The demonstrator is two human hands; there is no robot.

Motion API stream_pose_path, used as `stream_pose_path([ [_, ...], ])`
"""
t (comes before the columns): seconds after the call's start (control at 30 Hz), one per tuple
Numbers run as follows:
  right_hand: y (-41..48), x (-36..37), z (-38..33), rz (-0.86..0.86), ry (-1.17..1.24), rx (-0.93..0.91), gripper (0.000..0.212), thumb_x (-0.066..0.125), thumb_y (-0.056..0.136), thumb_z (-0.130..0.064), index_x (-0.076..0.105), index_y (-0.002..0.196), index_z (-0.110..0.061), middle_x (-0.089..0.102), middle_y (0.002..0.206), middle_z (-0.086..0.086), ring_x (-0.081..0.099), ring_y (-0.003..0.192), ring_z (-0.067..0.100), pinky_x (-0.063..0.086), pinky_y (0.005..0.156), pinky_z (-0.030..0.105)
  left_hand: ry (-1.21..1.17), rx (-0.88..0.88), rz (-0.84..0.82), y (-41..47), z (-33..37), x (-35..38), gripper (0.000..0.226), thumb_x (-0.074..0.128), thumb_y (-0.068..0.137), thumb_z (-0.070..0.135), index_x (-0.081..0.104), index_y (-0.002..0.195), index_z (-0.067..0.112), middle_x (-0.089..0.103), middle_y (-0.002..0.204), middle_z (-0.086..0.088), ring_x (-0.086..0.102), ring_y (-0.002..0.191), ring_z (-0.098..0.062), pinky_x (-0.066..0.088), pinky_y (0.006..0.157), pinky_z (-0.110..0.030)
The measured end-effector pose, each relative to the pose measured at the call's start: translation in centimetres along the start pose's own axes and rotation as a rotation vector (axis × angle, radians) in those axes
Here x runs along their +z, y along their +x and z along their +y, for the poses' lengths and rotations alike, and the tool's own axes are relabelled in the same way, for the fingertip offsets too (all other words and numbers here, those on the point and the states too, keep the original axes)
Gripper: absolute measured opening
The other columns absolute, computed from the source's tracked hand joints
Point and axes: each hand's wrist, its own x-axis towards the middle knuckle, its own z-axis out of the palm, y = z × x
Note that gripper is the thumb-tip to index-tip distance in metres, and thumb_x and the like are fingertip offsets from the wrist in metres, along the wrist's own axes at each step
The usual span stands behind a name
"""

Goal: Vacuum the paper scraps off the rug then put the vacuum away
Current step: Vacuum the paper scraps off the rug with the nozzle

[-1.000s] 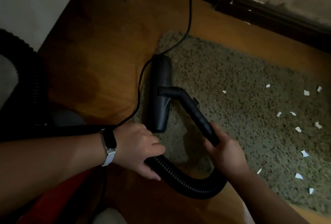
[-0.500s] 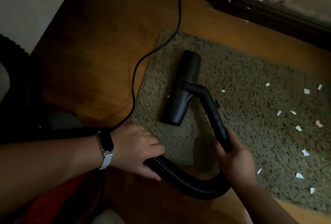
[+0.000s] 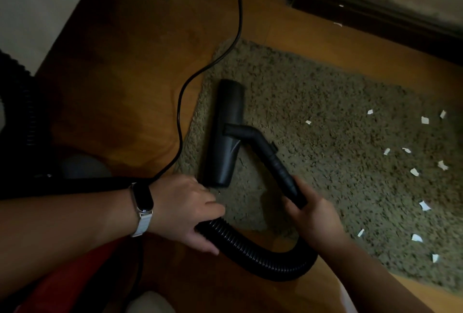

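Your left hand [image 3: 185, 212]: fingers and thumb curled round the ribbed black plastic hose [image 3: 263, 260]. Your right hand [image 3: 315, 220]: fingers wrapped close together round the smooth rigid black tube [image 3: 278, 165]. Flat oblong black nozzle [image 3: 226, 132]: lying on the left end of the shaggy olive rug [image 3: 325, 175]. Small torn white paper scraps [image 3: 423, 205]: scattered over the rug's right side, well apart from the nozzle. Thin black cord [image 3: 180, 112]: curving over the glossy wooden floor [image 3: 112, 74].

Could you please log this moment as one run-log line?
left hand grips hose | right hand grips wand | floor nozzle on rug, left end | paper scraps at right
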Motion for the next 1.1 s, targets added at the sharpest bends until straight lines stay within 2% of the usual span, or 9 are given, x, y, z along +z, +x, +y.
stream_pose_path([
  [0.13,-0.8,0.9,0.1,0.016,-0.055,-0.029,0.059,0.066,0.092,-0.037,0.042,0.145,-0.043,0.063,0.100,-0.011,0.061,0.071,-0.003,0.047,0.058,0.011,0.020,0.026,-0.028,-0.3,0.6,0.1,0.059,0.046,0.083,0.080,0.067,0.090,0.026,0.063,0.070,0.012,0.062,0.059,-0.009,0.053,0.053,-0.027],
  [0.23,-1.3,1.2,0.5,0.130,0.127,0.100,0.047,0.066,0.092,-0.037,0.045,0.127,-0.060,0.067,0.089,-0.012,0.066,0.064,0.005,0.059,0.060,0.036,0.000,0.005,-0.032,-0.1,0.5,-0.1,0.058,0.047,0.084,0.079,0.066,0.089,0.025,0.062,0.070,0.011,0.061,0.059,-0.010,0.053,0.052,-0.029],
  [0.27,-1.4,1.2,0.7,0.170,0.160,0.127,0.043,0.065,0.092,-0.036,0.045,0.121,-0.061,0.067,0.082,-0.013,0.065,0.061,0.004,0.059,0.056,0.037,-0.003,-0.002,-0.026,-0.1,0.5,-0.2,0.057,0.048,0.084,0.079,0.065,0.089,0.024,0.062,0.070,0.011,0.061,0.059,-0.011,0.052,0.052,-0.029],
  [0.37,-1.3,0.9,1.0,0.218,0.145,0.115,0.037,0.064,0.092,-0.034,0.052,0.125,-0.046,0.065,0.073,-0.011,0.063,0.057,0.002,0.052,0.045,0.029,0.005,-0.005,-0.014,0.0,0.5,-0.3,0.057,0.048,0.083,0.079,0.065,0.088,0.024,0.062,0.069,0.010,0.061,0.058,-0.011,0.052,0.051,-0.029],
  [0.47,-1.0,0.6,0.6,0.174,0.112,0.089,0.044,0.064,0.094,-0.035,0.048,0.134,-0.043,0.064,0.074,-0.010,0.062,0.055,0.004,0.046,0.042,0.022,0.010,-0.006,-0.015,0.1,0.6,-0.3,0.058,0.049,0.083,0.079,0.066,0.088,0.024,0.062,0.069,0.011,0.060,0.058,-0.011,0.051,0.051,-0.029],
  [0.6,-0.7,0.6,-0.1,0.132,0.095,0.057,0.053,0.066,0.093,-0.036,0.045,0.140,-0.046,0.063,0.078,-0.011,0.063,0.058,0.007,0.054,0.052,0.031,0.011,0.003,-0.005,0.1,0.5,-0.5,0.058,0.046,0.083,0.079,0.066,0.087,0.024,0.062,0.068,0.011,0.060,0.057,-0.011,0.051,0.050,-0.028],
  [0.73,-0.4,0.9,-0.9,0.068,0.063,-0.007,0.052,0.064,0.094,-0.036,0.044,0.142,-0.041,0.062,0.082,-0.011,0.062,0.061,0.005,0.054,0.054,0.029,0.015,0.022,-0.016,-0.2,0.6,-0.3,0.059,0.043,0.084,0.079,0.066,0.088,0.025,0.062,0.068,0.011,0.061,0.057,-0.010,0.051,0.050,-0.027],
  [0.9,0.0,1.1,-2.0,0.035,-0.088,-0.135,0.056,0.063,0.094,-0.040,0.043,0.146,-0.036,0.062,0.102,-0.008,0.061,0.078,0.011,0.050,0.066,0.027,0.006,0.043,-0.032,-0.6,0.5,0.0,0.061,0.040,0.085,0.079,0.067,0.089,0.024,0.063,0.069,0.012,0.062,0.058,-0.010,0.053,0.052,-0.028],
  [1.1,1.4,0.6,-3.4,0.057,-0.301,-0.173,0.059,0.051,0.095,-0.047,0.031,0.150,-0.039,0.054,0.104,-0.007,0.060,0.079,0.016,0.054,0.064,0.033,0.002,0.028,-0.023,-0.7,0.2,0.2,0.059,0.042,0.084,0.079,0.067,0.088,0.025,0.062,0.068,0.012,0.061,0.056,-0.009,0.052,0.050,-0.026],
])
